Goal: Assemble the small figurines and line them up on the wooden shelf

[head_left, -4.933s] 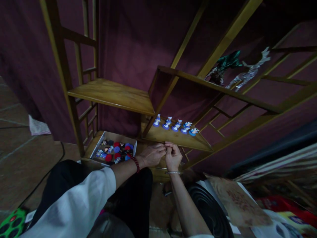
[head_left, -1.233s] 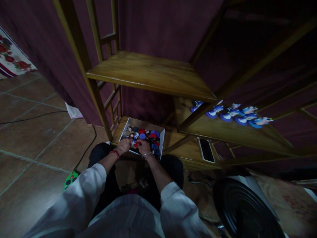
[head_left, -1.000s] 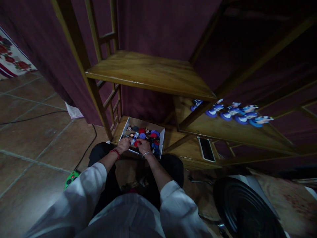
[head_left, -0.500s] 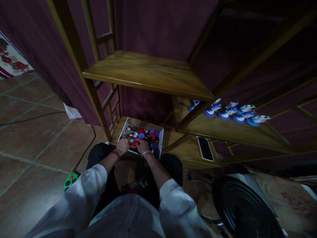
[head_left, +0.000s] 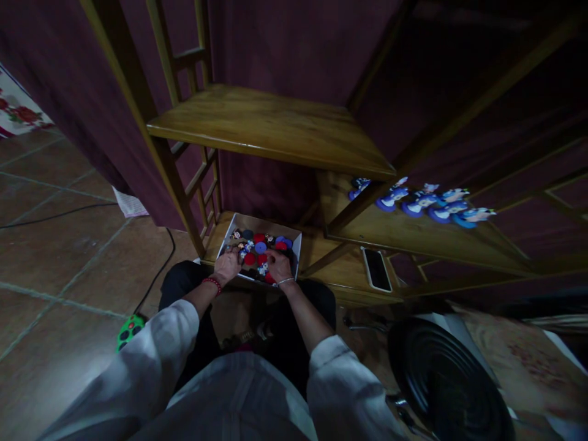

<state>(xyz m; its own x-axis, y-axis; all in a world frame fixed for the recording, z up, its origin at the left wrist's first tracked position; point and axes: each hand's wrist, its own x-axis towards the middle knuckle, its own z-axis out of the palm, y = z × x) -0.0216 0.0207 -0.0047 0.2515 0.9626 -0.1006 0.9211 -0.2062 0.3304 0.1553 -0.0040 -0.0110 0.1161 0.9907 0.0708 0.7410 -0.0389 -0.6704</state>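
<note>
A shallow white box (head_left: 299,250) on the low wooden shelf holds several small figurines with round red, blue and dark bases. Over the box's near left part is my left hand (head_left: 228,265), its fingers curled beside a blue-and-white figurine (head_left: 249,246); whatever they grip is hidden. My right hand (head_left: 280,267) reaches into the right side with fingers slightly apart, close to a red base (head_left: 261,258) and a blue-white figurine. Nothing shows in its fingers. Another red base (head_left: 249,259) lies between the hands, below a blue disc (head_left: 261,247).
Above the box juts a wooden shelf board (head_left: 271,125). Several blue figurines (head_left: 413,207) stand on the shelf at right. A phone (head_left: 377,269) lies on the lower shelf. A black round stool seat (head_left: 450,380) is at right, a green object (head_left: 130,331) on the floor at left.
My right hand has moved right, away from the red base between the hands, which now lies uncovered in the box. My left hand stays nearly in place. The view has shifted slightly.
</note>
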